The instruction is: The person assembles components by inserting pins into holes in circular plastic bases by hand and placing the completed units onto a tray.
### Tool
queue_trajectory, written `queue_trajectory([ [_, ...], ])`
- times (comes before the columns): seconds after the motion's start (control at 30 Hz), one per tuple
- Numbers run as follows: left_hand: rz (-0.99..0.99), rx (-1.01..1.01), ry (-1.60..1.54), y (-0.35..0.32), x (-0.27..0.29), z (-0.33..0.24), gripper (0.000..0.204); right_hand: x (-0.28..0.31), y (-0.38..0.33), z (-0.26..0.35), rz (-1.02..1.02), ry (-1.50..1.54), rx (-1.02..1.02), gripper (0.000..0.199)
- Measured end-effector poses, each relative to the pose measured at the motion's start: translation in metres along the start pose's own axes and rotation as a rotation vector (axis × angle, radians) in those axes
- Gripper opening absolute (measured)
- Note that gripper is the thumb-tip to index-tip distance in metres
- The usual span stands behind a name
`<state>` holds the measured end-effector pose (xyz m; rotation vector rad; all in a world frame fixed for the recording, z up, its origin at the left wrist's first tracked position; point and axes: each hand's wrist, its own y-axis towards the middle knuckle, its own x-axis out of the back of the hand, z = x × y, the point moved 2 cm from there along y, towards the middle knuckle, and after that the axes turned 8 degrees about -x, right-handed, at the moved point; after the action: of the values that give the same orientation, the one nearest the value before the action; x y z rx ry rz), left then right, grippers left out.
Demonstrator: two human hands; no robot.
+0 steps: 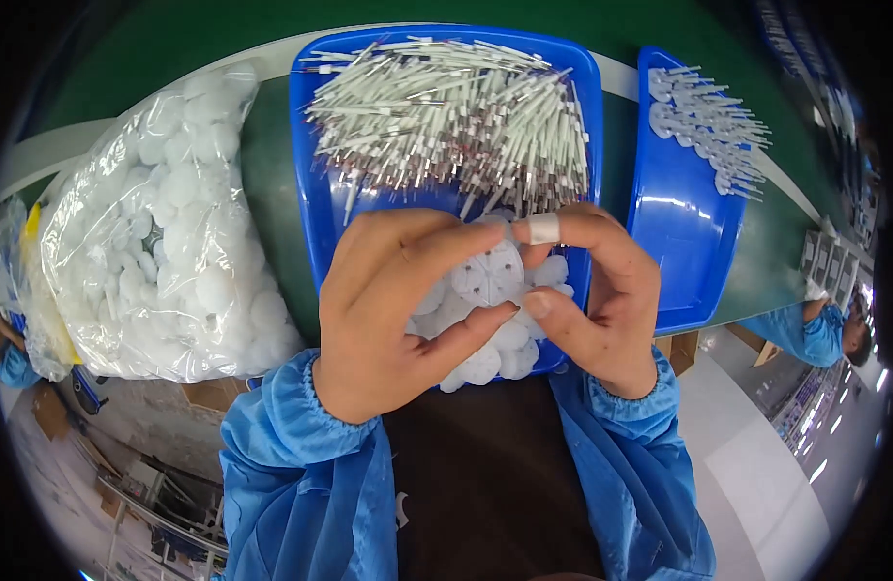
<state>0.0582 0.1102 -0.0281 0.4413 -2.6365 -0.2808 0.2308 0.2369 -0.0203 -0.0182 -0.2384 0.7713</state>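
A translucent white plastic disc (492, 275) with small holes is held upright in front of me, its face toward me. My left hand (384, 300) is closed on its left side, index finger at the top and thumb at the lower edge. From the other side, the curled index finger and thumb of my right hand (606, 286) grip its right edge; a white band wraps one finger. Whether a thin rod is also in my fingers is hidden. Below lie several loose white discs (480, 366) at the near end of a blue bin (306, 208).
A heap of thin white rods (446, 116) fills the bin's far part. At the left stands a clear bag (166, 242) of white discs. Another blue tray (684, 242) at the right holds discs with rods attached (703, 121). Another person's blue sleeve (800, 334) shows far right.
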Motion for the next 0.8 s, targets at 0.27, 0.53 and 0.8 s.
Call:
queue_trajectory([
  [0.27, -0.029, -0.255, 0.187, 0.002, -0.009, -0.01, 0.063, 0.001, -0.009, -0.011, 0.138, 0.101, -0.019, 0.043],
  [0.53, 0.008, -0.269, 0.102, 0.002, -0.009, -0.004, 0.065, 0.006, -0.012, -0.011, 0.155, 0.196, -0.079, 0.034],
  [0.8, 0.047, -0.303, 0.089, 0.001, -0.009, 0.0, 0.066, 0.006, -0.009, -0.014, 0.207, 0.3, -0.199, 0.027],
])
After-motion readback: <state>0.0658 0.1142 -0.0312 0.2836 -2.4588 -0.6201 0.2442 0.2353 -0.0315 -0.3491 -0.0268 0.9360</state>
